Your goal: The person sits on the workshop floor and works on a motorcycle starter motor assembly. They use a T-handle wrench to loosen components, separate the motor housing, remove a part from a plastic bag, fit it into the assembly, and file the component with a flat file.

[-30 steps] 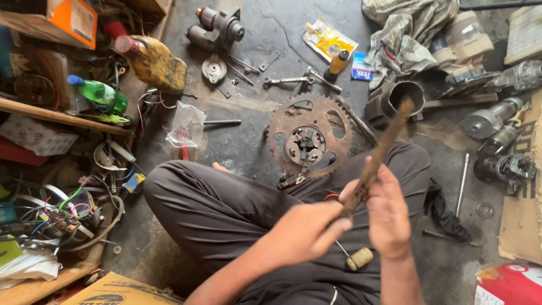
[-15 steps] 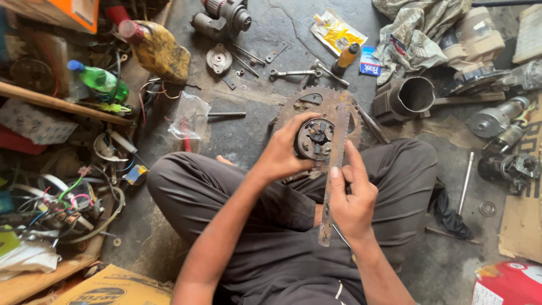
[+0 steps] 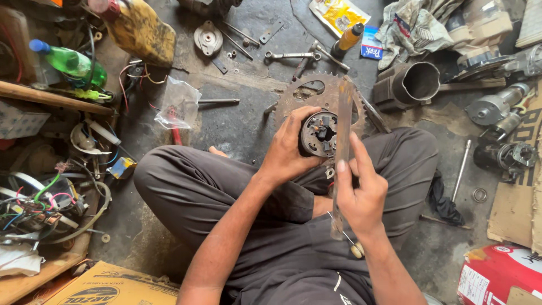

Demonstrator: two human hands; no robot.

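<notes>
The left hand (image 3: pixel 291 149) wraps its fingers around a round dark clutch-like assembly (image 3: pixel 319 134), holding it up over the lap, face toward the camera. Just to its right, the right hand (image 3: pixel 361 195) is clamped around a long flat rusty metal bar (image 3: pixel 341 152), thumb on its near face. The bar's long axis runs near to far, almost upright in the view, its far end passing the right edge of the assembly and seeming to touch it. Behind both, on the floor, lies a large rusty toothed sprocket (image 3: pixel 293 99), mostly hidden by the hands. A pale screwdriver handle (image 3: pixel 357 250) pokes out below the right wrist; whether the hand grips it cannot be told. Farther right sits a dark metal cylinder (image 3: pixel 415 85).
</notes>
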